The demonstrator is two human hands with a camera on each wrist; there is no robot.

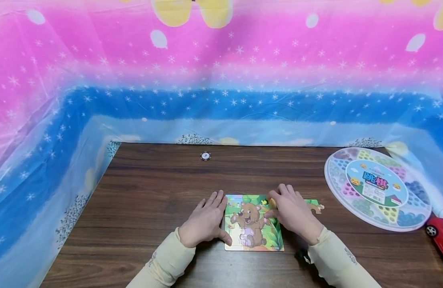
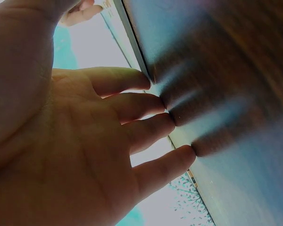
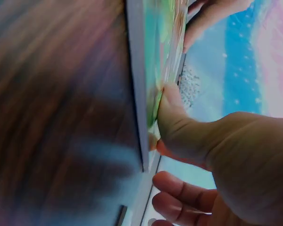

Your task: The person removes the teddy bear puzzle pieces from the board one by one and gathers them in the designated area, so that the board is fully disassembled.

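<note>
A jigsaw puzzle of a brown bear (image 1: 248, 224) lies on the wooden table in front of me. My left hand (image 1: 205, 219) rests at its left side, fingers spread and fairly straight, the thumb on the lower left corner. In the left wrist view the fingertips (image 2: 188, 153) touch the tabletop. My right hand (image 1: 294, 212) is over the puzzle's upper right part, its thumb and index finger bent together on a puzzle piece there, mostly hidden by the hand. From the right wrist view, the thumb (image 3: 172, 106) presses on the puzzle's face. Another green and brown puzzle piece (image 1: 317, 208) shows beyond that hand.
A round Chinese checkers set (image 1: 377, 188) lies at the right, with a red toy car (image 1: 441, 240) near it. Toward the back is a poker chip (image 1: 205, 156). Some small black object (image 1: 302, 256) sits by the right wrist. A patterned cloth (image 1: 221, 100) hangs around the table.
</note>
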